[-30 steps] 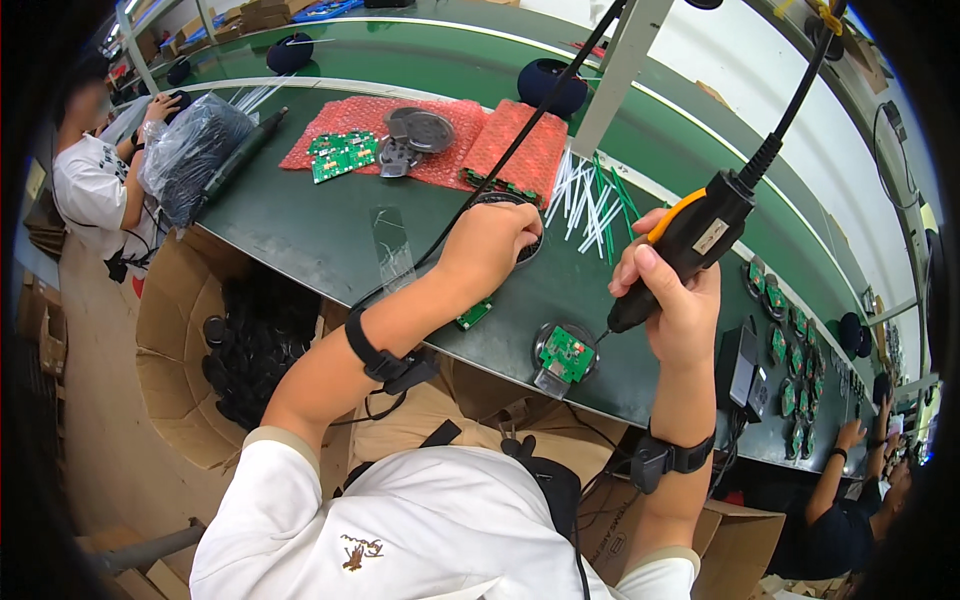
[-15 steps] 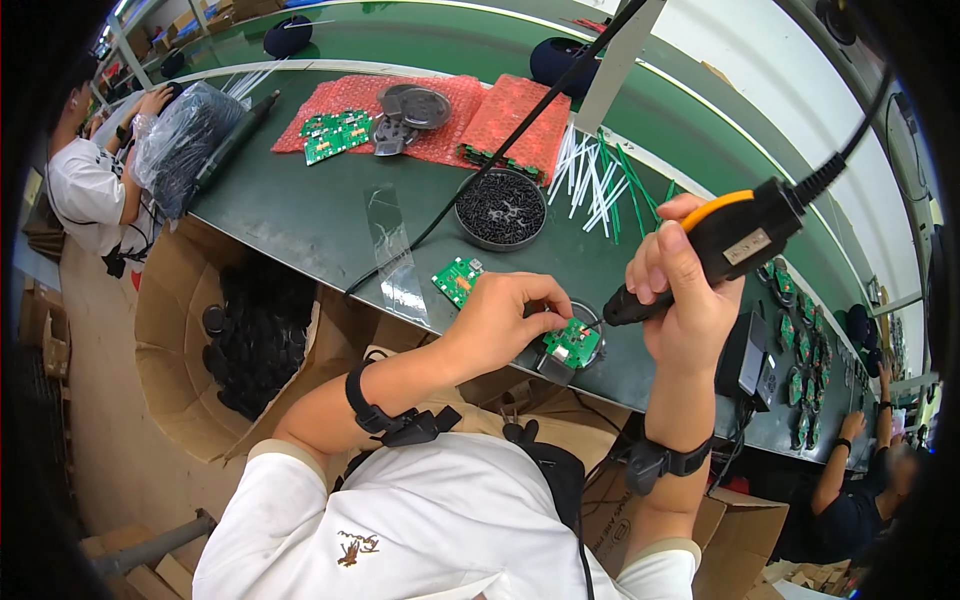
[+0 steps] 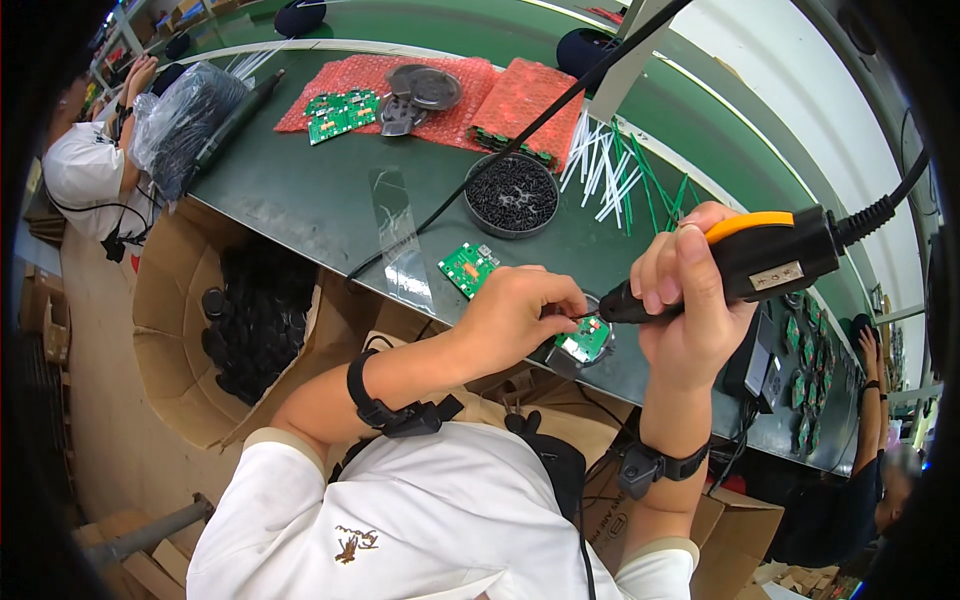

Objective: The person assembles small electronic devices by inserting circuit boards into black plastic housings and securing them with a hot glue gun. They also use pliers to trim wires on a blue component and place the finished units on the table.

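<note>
My right hand [image 3: 690, 290] is wrapped round a black electric screwdriver [image 3: 765, 258] with an orange lever, held almost level. Its thin bit points left, to the fingertips of my left hand [image 3: 525, 315]. Those fingers are pinched together at the bit; anything between them is too small to make out. Just below the bit, a green circuit board [image 3: 592, 338] sits in a round dark housing [image 3: 570, 364] at the table's near edge. Left of my left hand lies another green circuit board [image 3: 468, 268]. Beyond it stands a round dish of small black screws [image 3: 512, 194].
Red bubble wrap [image 3: 335, 85] at the back carries boards and dark round parts [image 3: 430, 90]. White and green strips [image 3: 605, 170] lie right of the dish. A carton [image 3: 170, 330] of black parts stands left. A black cable [image 3: 540, 125] crosses above the table. Co-workers sit at both sides.
The screwdriver has moved right and tilted nearer level, its bit shifting from the board to my left fingertips. My left hand has moved slightly right. The right-hand co-worker's arm has risen.
</note>
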`<action>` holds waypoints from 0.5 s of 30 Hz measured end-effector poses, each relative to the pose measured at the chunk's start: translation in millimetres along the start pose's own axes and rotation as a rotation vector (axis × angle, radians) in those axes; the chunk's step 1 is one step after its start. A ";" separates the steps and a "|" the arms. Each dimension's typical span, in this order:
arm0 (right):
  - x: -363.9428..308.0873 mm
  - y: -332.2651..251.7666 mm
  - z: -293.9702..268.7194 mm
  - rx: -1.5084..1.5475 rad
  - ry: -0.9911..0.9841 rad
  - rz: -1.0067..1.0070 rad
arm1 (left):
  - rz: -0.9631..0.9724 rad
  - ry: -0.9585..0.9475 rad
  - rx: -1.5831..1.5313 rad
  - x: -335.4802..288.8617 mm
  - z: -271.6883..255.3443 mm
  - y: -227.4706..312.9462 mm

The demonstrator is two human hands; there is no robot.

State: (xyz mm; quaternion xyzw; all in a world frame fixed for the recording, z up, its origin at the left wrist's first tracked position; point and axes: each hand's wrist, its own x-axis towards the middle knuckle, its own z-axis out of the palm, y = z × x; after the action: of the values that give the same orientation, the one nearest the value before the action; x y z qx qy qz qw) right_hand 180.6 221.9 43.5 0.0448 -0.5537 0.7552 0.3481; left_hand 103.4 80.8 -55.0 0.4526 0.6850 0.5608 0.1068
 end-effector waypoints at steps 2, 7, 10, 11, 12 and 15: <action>-0.3 0.8 0.2 -0.012 0.000 -0.004 | 0.047 0.012 0.054 1.3 0.0 -0.3; -0.5 3.3 0.2 -0.061 0.014 -0.036 | 0.100 0.051 0.082 4.6 2.5 -1.8; 0.2 5.7 -2.3 -0.100 0.027 -0.056 | 0.108 0.045 0.067 7.1 6.7 -5.3; 0.7 7.5 -3.8 -0.115 0.025 -0.067 | 0.096 0.035 0.070 7.8 7.3 -5.4; 0.7 10.4 -5.1 -0.129 0.044 -0.069 | 0.084 0.024 0.072 8.7 8.1 -5.3; -0.5 21.2 -9.4 -0.159 0.083 -0.074 | 0.065 -0.006 0.058 8.6 12.7 -11.9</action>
State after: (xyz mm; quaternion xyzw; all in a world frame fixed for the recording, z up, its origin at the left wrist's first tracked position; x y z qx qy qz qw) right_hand 171.7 226.8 22.6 0.0062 -0.5948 0.6967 0.4010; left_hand 100.9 96.2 -66.6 0.4792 0.6855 0.5427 0.0777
